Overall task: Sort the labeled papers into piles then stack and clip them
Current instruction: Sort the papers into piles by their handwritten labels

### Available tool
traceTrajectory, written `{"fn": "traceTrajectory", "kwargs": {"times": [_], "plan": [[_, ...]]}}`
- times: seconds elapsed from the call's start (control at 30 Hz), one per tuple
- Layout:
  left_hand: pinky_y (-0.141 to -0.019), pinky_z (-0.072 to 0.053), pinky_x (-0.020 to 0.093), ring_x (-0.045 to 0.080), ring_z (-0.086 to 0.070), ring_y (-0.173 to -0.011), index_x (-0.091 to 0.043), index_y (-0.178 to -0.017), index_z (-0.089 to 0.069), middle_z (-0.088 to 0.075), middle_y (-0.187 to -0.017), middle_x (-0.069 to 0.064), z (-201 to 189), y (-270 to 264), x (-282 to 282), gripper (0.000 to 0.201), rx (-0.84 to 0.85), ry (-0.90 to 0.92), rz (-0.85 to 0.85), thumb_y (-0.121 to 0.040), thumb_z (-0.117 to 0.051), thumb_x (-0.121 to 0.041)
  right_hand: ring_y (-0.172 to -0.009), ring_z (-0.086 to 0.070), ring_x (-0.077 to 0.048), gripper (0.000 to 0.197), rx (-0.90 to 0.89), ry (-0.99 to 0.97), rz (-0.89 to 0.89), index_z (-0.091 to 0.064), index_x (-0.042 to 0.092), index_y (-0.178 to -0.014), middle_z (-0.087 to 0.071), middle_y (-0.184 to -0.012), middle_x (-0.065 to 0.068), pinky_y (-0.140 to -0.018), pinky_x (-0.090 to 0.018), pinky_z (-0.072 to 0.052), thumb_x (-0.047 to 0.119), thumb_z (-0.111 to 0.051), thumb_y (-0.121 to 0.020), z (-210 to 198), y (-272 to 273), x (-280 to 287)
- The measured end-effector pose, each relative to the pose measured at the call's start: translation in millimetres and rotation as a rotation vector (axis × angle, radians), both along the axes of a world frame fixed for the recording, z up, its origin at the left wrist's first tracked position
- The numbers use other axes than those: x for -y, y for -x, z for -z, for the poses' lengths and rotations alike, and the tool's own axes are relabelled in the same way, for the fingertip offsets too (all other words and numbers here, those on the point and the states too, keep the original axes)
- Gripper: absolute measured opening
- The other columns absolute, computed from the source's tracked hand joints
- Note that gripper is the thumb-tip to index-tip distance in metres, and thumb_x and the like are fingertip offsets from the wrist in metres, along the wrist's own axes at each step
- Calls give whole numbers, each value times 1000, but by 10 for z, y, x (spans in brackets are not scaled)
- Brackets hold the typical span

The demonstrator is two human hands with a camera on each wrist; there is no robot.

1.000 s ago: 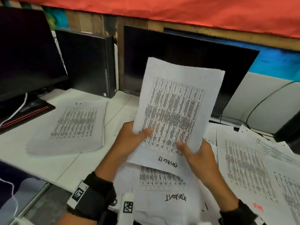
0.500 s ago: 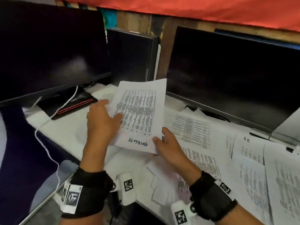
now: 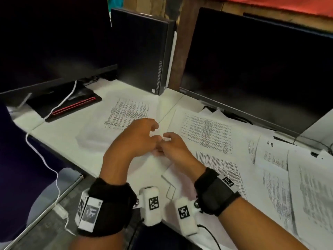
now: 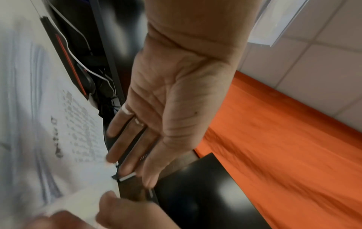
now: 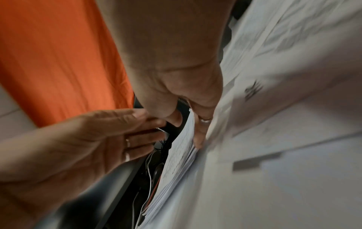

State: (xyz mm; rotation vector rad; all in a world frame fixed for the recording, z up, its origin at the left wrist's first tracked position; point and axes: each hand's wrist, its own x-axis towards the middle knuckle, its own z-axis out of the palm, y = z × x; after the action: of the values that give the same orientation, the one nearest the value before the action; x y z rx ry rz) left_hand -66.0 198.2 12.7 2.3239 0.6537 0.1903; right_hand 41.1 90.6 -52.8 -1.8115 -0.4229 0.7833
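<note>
Both hands, left hand (image 3: 137, 139) and right hand (image 3: 173, 147), are held relaxed and empty above the far-left pile (image 3: 124, 120); loose sheets (image 3: 212, 134) at right could be mixed if brushed.

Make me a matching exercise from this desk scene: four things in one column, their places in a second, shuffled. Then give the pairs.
Things
1. HR sheet
2. white cable
3. computer tower
4. left hand

Places
A. upright between the two monitors
B. over the near edge of the left paper pile
C. on the desk's right side, among spread sheets
D. running across the red-striped monitor base

Pairs: 1-C, 2-D, 3-A, 4-B
</note>
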Motion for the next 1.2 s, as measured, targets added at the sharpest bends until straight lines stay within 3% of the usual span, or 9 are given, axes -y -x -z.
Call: {"fn": "traceTrajectory", "kwargs": {"times": [0.13, 0.27, 0.33, 0.43, 0.57, 0.77, 0.9, 1.07, 1.2], "plan": [[-105, -50, 37, 17, -61, -120, -27, -143, -54, -61, -134, -8, 56, -152, 240, 55, -247, 43, 223, -95, -72, -47, -81, -77, -12, 11, 359, 138, -53, -74, 23, -108, -80, -87, 4, -82, -38, -64, 20, -71, -98, -111, -82, 822], [-106, -46, 34, 18, -56, -128, -24, -151, -49, -58, -143, -5, 94, -357, 631, 63, -350, 8, 382, -97, -68, -51, -83, -71, -7, 4, 503, 325, 109, -72, 25, -98, -75, -95, 9, -63, -14, -52, 22, -73, -98, -187, -166, 1744], [-103, -48, 34, 21, -58, -126, -19, -149, -50, -57, -145, 0, 167, -439, 851, 61, -404, -39, 443, -99, -66, -49, -110, -68, -21, 38, 567, 585, 190, -66, 22, -125, -67, -125, -2, -84, -27, -57, 42, -77, -95, -168, -256, 2144], [-96, -55, 38, 24, -65, -115, -12, -135, -60, -65, -133, 7, 298, -536, 1120, 49, -485, -137, 514, -98, -67, -44, -149, -33, -38, 102, 472, 956, 209, -33, 15, -159, -38, -157, -18, -118, -50, -38, 75, -68, -85, -69, -342, 2554], [-103, -53, 40, 25, -61, -122, -14, -146, -52, -58, -142, 6, 320, -591, 1360, 63, -485, -152, 569, -96, -69, -48, -151, -32, -39, 120, 447, 802, 312, -24, 12, -161, -36, -161, -19, -121, -50, -34, 81, -71, -76, 91, -422, 2757], [-98, -51, 37, 27, -54, -124, -23, -147, -49, -41, -142, 5, 388, -582, 1486, 58, -524, -212, 540, -95, -69, -39, -110, -71, -25, 75, 247, 529, 339, -58, 7, -137, -71, -125, -5, -84, -34, -56, 45, -90, -81, 10, -658, 2847], [-97, -55, 39, 27, -57, -118, -18, -132, -56, -46, -135, 8, 315, -695, 1367, 42, -485, -341, 395, -92, -66, -10, -72, -72, -12, 22, 260, 415, 271, -75, 14, -101, -76, -84, 0, -53, -21, -48, 30, -85, -90, -129, -626, 3015], [-97, -54, 44, 30, -42, -131, -20, -133, -44, -31, -147, 8, 209, -1149, 1173, 71, -439, -466, 431, -75, -83, -10, -89, -72, -15, 12, 233, 315, 316, -72, 22, -102, -77, -96, 6, -72, -28, -50, 30, -79, -96, -335, -515, 3499], [-95, -54, 42, 24, -48, -117, -27, -121, -41, -42, -128, -3, 208, -1542, 1081, 76, -481, -326, 597, -66, -93, -23, -91, -75, -18, 10, 219, 257, 379, -78, 22, -103, -82, -87, 9, -76, -33, -52, 31, -75, -97, -402, -490, 4017]]}}
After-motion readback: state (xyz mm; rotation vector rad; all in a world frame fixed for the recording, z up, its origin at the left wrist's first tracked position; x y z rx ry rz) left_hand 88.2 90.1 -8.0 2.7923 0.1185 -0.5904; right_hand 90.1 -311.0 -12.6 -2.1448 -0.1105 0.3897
